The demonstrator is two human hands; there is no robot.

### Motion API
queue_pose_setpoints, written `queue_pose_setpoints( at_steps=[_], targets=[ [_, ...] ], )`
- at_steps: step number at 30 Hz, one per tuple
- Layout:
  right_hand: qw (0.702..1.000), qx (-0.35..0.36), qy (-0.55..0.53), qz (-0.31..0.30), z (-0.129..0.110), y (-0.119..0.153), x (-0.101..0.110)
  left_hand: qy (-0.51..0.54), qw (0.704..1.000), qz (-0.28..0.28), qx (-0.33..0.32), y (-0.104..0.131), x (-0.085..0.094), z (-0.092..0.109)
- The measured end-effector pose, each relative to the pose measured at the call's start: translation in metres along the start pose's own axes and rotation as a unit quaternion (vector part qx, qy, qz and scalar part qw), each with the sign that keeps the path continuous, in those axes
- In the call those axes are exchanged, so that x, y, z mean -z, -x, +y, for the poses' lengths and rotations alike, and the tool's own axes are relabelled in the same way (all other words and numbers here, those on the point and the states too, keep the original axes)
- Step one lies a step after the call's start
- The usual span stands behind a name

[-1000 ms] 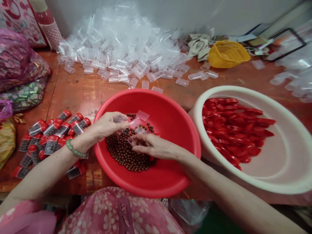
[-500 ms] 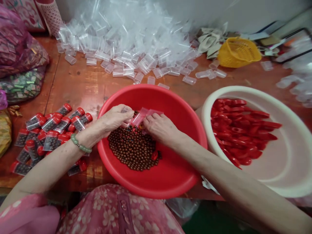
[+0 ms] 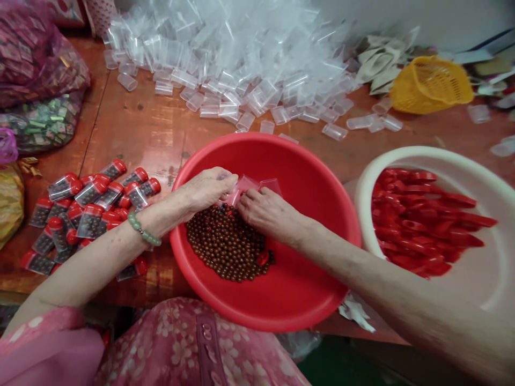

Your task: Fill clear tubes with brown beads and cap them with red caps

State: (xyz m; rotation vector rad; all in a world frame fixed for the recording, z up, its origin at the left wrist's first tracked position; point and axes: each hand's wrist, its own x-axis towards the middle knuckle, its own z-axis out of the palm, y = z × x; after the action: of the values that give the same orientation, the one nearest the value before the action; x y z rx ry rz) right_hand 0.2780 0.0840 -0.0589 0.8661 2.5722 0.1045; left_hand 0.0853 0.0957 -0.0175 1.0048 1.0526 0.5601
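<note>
Inside a red basin (image 3: 317,284) lies a heap of small round brown beads (image 3: 231,246), with a few coloured bits among them. My left hand (image 3: 213,187) reaches over the far left of the heap, its fingers closed on a clear plastic tube (image 3: 244,185). My right hand (image 3: 263,212) is just beside it at the heap's far edge, fingers curled down; its fingertips and anything in them are hidden. Another clear tube (image 3: 271,186) shows right behind my right knuckles.
Filled, red-capped tubes (image 3: 90,220) lie in a pile on the left. A large mound of clear tubes (image 3: 241,69) spreads across the back. On the right stand a white basin (image 3: 483,279) of red plastic pieces (image 3: 426,220) and a yellow basket (image 3: 430,86). Bagged packets (image 3: 52,126) sit far left.
The view has shifted, so the basins and tubes sit farther right. Both hands stay close together over the beads, my left hand slightly nearer my right.
</note>
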Motion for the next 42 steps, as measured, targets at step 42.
queue_pose_setpoints(
  at_steps=[42],
  targets=[
    [0.771, -0.048, -0.586, 0.244, -0.012, 0.065, 0.057, -0.103, 0.980, -0.068, -0.157, 0.060, -0.016, -0.013]
  ],
)
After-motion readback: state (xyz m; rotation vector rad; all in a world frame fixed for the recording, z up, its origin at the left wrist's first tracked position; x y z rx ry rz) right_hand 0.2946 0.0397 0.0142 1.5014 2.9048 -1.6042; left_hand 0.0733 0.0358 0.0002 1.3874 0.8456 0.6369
